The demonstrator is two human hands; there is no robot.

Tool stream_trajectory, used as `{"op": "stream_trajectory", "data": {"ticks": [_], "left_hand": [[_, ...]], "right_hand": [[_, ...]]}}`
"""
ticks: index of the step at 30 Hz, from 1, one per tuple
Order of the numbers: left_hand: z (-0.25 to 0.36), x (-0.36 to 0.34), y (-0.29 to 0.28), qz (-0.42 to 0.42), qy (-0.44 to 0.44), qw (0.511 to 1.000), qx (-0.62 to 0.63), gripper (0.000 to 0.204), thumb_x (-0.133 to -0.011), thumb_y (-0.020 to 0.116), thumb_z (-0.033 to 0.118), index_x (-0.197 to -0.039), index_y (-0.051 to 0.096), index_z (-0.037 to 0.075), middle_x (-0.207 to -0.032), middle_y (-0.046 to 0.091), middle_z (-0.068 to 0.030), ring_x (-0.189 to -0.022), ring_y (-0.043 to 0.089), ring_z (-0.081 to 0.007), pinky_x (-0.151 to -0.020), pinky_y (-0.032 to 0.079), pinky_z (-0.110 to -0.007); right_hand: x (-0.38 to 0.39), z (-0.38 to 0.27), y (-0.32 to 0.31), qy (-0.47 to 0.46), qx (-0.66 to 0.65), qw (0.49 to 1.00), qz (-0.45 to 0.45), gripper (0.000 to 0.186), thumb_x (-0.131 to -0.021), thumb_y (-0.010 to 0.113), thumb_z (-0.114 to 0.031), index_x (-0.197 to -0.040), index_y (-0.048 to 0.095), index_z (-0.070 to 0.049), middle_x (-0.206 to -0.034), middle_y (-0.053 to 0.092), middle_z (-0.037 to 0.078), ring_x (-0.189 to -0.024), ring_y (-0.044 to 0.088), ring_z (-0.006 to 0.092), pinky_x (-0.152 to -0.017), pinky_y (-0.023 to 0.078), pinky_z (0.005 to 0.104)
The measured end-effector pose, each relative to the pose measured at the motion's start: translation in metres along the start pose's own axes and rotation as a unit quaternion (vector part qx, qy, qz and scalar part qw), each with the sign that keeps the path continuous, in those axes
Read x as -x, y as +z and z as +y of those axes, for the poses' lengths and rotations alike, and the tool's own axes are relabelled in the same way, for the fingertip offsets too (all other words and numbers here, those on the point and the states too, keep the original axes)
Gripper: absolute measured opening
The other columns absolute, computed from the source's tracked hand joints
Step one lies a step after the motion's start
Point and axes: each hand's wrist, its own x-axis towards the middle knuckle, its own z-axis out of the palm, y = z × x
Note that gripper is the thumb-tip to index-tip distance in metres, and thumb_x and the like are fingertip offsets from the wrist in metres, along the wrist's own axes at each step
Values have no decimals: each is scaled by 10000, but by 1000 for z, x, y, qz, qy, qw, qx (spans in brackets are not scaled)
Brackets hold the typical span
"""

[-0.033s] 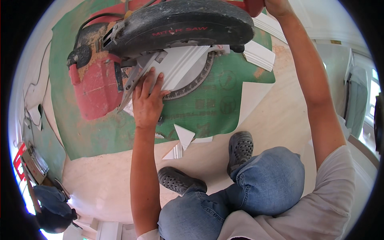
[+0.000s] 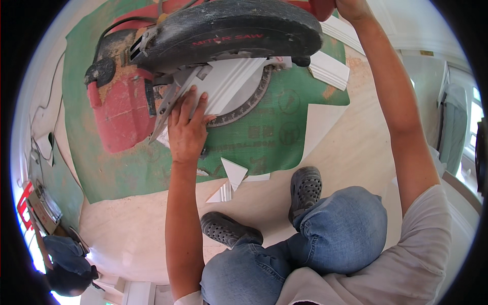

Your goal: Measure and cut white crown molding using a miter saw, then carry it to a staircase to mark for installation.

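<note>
A miter saw (image 2: 229, 33) with a dusty black blade guard stands before me. White grooved moulding (image 2: 231, 84) lies on its base at an angle, above the curved angle scale (image 2: 244, 112). My left hand (image 2: 189, 127) lies on the moulding's near left end beside the metal fence (image 2: 173, 104), fingers stretched out and pressed down. At the top edge, my right hand (image 2: 354, 9) is closed round the saw's red handle (image 2: 323, 7), its fingers partly out of view. The guard hides where the blade and moulding meet.
The saw stands on a green sheet (image 2: 254, 147) strewn with sawdust. White offcuts (image 2: 234, 173) lie near my shoes (image 2: 306, 189). More moulding (image 2: 329, 71) lies to the right of the saw. A cable (image 2: 51, 96) runs along the left, with a dark bundle (image 2: 68, 264) at lower left.
</note>
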Motion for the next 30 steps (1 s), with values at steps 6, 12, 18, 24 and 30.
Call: {"op": "stream_trajectory", "data": {"ticks": [6,12,18,24,30], "left_hand": [[-1,1,1,-1,2,1000,-4,546,-840,761,218,-1370,651,147,-1505,537,-66,-1299,533,-327,-1081,426,-463],[2,-2,2,11,-1,1000,-6,572,-806,787,244,-1355,656,154,-1491,546,-57,-1281,545,-320,-1065,447,-463],[3,-1,0,26,10,999,-26,564,-789,793,260,-1327,665,153,-1466,563,-49,-1269,558,-306,-1056,470,-466],[3,-1,0,43,15,999,-22,560,-781,793,251,-1314,663,138,-1456,569,-44,-1256,578,-295,-1036,508,-440],[4,2,-1,47,26,996,-65,497,-858,723,286,-1314,643,106,-1446,573,-78,-1251,595,-290,-1046,511,-416]], "right_hand": [[2,15,-8,-30,35,999,-5,564,-853,851,-395,-1199,525,-93,-907,691,61,-746,681,111,-663,565,234],[0,7,-4,-31,29,999,11,644,-854,784,-601,-1178,537,-104,-916,683,59,-777,684,113,-681,575,234],[2,8,-2,-4,40,999,23,644,-842,788,-617,-1145,539,-105,-911,686,58,-756,682,117,-679,577,240],[-1,1,5,5,35,999,39,644,-838,802,-596,-1164,534,-110,-943,705,85,-794,707,134,-683,589,254],[-7,1,3,3,43,998,35,652,-845,807,-563,-1222,592,-76,-996,728,124,-803,716,152,-691,598,268]]}}
